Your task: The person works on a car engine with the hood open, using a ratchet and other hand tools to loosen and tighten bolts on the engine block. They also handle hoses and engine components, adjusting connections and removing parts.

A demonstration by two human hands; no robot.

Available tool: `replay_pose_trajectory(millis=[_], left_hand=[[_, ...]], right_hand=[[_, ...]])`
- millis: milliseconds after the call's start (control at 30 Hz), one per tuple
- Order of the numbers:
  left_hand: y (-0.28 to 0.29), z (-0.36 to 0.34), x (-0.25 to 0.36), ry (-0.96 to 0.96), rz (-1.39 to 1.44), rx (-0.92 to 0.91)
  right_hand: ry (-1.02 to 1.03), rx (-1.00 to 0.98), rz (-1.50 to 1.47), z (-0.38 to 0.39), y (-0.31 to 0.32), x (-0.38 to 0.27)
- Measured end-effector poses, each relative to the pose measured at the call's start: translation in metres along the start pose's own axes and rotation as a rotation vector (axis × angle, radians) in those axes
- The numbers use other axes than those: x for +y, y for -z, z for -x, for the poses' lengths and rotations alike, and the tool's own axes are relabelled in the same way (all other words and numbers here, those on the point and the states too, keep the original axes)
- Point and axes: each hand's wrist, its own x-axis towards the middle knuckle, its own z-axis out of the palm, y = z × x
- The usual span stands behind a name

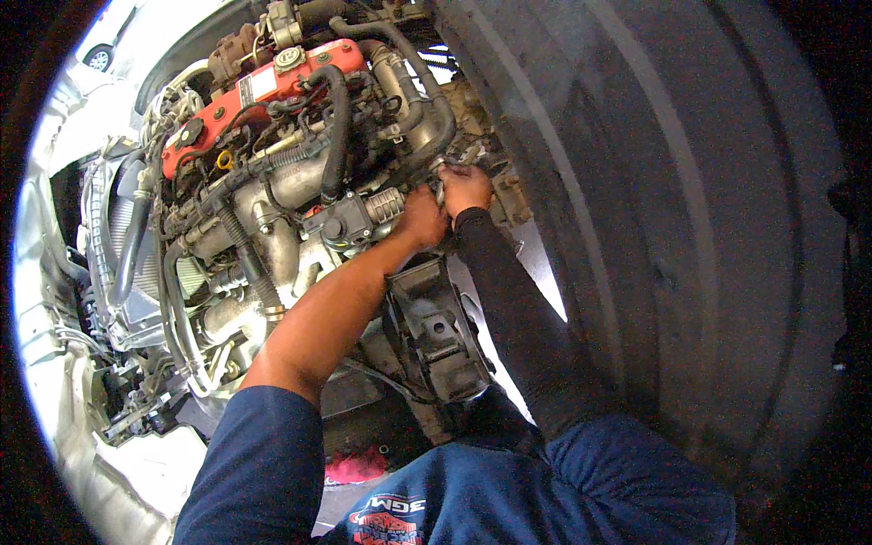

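Both my hands are together at the rear right side of an engine with a red valve cover (263, 91). My left hand (423, 218) is closed, its fingers mostly turned away from view, just right of a ribbed metal housing (385, 207). Touching it or nearly so, my right hand (466, 189) is curled closed beside a small greyish metal piece (441, 193). What either hand grips is hidden by the fingers. A black hose (445, 118) curves down toward this spot. Below my wrists sits a dark metal bracket (440, 327) with a hole in it.
A large dark ribbed panel (654, 182) rises close along my right arm. Pipes and another thick black hose (336, 136) crowd the engine. A radiator (136, 245) stands at the left. Pink cloth (356, 465) lies low, near my body.
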Motion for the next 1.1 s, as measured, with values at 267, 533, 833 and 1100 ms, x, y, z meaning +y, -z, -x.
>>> replay_pose_trajectory(millis=[267,533,833,1100], left_hand=[[0.001,0.001,-0.004,0.057,0.045,-0.063],[-0.002,-0.001,-0.010,-0.030,-0.039,-0.085],[0.015,-0.004,-0.002,0.004,-0.056,-0.334],[0.026,0.004,0.008,0.023,-0.073,-0.320]], right_hand=[[0.043,0.049,0.178,0.011,0.000,-0.008],[0.228,0.009,0.142,0.017,0.002,-0.001],[0.190,0.055,0.096,0.011,-0.003,0.007],[0.202,0.136,0.188,0.010,-0.004,0.008]])
